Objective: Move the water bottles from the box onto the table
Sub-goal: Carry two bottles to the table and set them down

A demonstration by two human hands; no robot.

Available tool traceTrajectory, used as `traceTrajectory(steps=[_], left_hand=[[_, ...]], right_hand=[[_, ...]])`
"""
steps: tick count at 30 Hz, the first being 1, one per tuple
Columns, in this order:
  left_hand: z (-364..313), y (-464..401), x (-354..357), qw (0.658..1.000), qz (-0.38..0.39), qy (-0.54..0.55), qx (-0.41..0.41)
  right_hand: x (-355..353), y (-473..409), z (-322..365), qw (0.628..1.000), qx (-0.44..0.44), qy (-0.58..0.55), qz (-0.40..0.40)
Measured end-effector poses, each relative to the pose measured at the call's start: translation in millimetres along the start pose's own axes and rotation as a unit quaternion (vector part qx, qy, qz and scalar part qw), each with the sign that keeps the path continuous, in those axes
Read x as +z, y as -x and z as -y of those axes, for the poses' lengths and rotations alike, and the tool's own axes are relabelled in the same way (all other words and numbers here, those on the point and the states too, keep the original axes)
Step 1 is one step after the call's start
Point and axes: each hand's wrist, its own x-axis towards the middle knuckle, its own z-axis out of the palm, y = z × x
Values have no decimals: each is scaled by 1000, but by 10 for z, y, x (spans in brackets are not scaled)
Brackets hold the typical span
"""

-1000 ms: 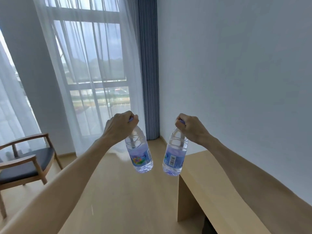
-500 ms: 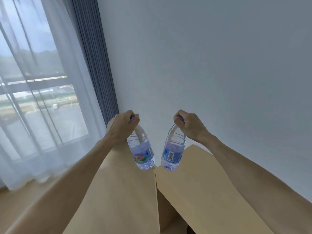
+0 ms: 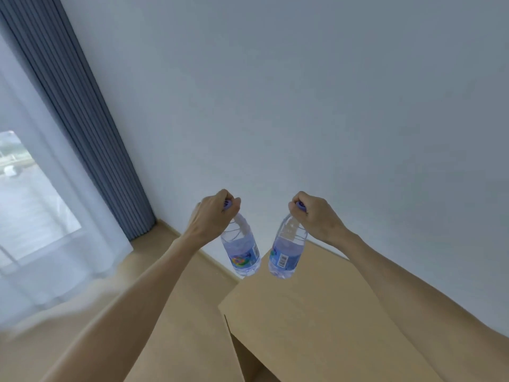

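At the far left I see a sheer white curtain (image 3: 41, 216) over a window, and beside it a grey-blue pleated drape (image 3: 91, 133) running down to the wood floor (image 3: 170, 312). Next comes my left hand (image 3: 210, 215), fingers curled tight around the neck of the left water bottle (image 3: 242, 249), just under its purple cap. That bottle hangs in the air, tilted, its base over the floor just off the table's corner. Close beside it but not touching, the right water bottle (image 3: 286, 252) hangs barcode-side towards me, over the far left part of the light wooden table (image 3: 316, 321). My right hand (image 3: 316, 217) grips it the same way, closed around the neck at the cap. Neither bottle touches the tabletop. Behind everything stands a plain pale wall (image 3: 303, 92).
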Motion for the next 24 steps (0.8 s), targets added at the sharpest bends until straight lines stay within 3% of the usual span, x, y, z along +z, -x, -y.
traceTrajectory(steps=[13, 24], left_hand=[[166, -1311, 1622, 971, 194, 91, 109], [101, -1934, 2723, 930, 295, 119, 182]], right_hand=[[21, -447, -1028, 979, 188, 67, -44], [205, -568, -1639, 947, 289, 114, -82]])
